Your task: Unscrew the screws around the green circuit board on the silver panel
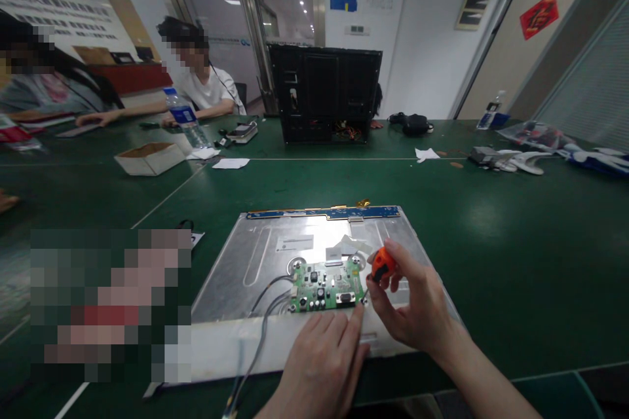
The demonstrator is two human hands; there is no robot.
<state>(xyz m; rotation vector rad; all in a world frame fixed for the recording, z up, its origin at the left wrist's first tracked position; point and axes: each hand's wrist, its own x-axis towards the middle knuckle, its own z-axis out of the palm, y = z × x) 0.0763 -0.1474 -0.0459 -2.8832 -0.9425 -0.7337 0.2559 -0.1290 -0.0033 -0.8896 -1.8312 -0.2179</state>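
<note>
A display panel (236,255) lies flat, its metal back facing up, and carries a green circuit board (328,283). My right hand (417,304) grips an orange and black screwdriver (383,263) by its handle. The screwdriver's shaft slants down to the board's lower right corner, where its tip is too small to make out clearly. Flat on the panel's lower edge rests my left hand (327,357), fingers stretched out, with the index fingertip close to that same corner. Dark and grey cables (265,334) run from the board's left side towards the table's front edge.
Across the green table (314,180) stands a black monitor housing (329,88). An open box (150,158) and a water bottle (187,119) are at the left, near a seated person (216,88). Gloves (515,160) lie at the right. A blurred patch covers the left foreground.
</note>
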